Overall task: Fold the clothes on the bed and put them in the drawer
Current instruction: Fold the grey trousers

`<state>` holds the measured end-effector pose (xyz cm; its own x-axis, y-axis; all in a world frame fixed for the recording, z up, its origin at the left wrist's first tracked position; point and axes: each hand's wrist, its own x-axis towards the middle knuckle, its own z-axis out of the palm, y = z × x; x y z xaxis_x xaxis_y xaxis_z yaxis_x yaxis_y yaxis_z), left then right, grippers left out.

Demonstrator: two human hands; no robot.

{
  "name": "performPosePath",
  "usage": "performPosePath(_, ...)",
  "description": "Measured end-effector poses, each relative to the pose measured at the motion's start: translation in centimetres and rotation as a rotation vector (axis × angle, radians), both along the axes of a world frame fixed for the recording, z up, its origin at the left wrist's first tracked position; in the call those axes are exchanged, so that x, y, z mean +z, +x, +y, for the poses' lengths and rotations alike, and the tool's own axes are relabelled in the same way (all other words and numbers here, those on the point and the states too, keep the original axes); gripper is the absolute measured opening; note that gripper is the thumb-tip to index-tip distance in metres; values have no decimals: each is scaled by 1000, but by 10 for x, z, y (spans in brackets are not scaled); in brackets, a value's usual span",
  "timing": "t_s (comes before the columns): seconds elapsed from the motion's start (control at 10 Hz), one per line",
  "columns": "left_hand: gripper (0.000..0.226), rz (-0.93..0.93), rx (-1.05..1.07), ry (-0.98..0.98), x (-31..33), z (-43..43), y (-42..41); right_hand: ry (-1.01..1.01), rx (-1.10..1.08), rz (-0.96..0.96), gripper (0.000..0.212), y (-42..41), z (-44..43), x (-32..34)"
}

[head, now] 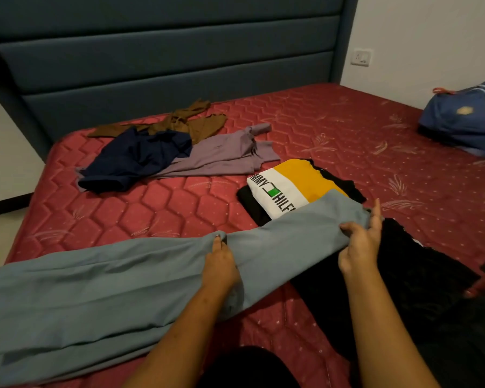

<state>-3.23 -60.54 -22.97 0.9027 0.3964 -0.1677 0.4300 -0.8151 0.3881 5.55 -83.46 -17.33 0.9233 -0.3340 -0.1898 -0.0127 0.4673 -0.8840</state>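
Cloth is held at two points: the grey-blue garment is stretched across the near side of the mattress. Its upper edge is pinched near the middle by the left hand. Its right end is gathered in the right hand, with thumb and lower fingers closed on the fabric and one finger stretched out straight. That end is held over a corner of the folded shirt and beside a black garment (both close to the grip). If the end is swung across carelessly, the folded shirt could be dragged open. The long left portion, unsupported, may be creased or pulled off the bed edge. A navy piece, a lilac piece and a brown piece are left unfolded farther back; no drawer is seen.
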Motion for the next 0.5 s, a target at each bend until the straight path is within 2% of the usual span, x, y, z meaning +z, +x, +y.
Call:
performPosePath(0.2, 75, 164, -103, 1, -2, -10, -1, 244, 134, 94, 84, -6, -3, -5)
performPosePath(0.3, 66, 87, -85, -165, 0, -7, -1, 116, 200, -19, 85, -2, 27, 26)
performPosePath(0.4, 56, -72, -11, -432, 5, 4, -4, -105, 304, -231, 92, -13, 71, 54)
performPosePath(0.5, 29, -369, 201, -751, 15, 34, -20, -595, 545, -702, 95, -62, 159, 75)
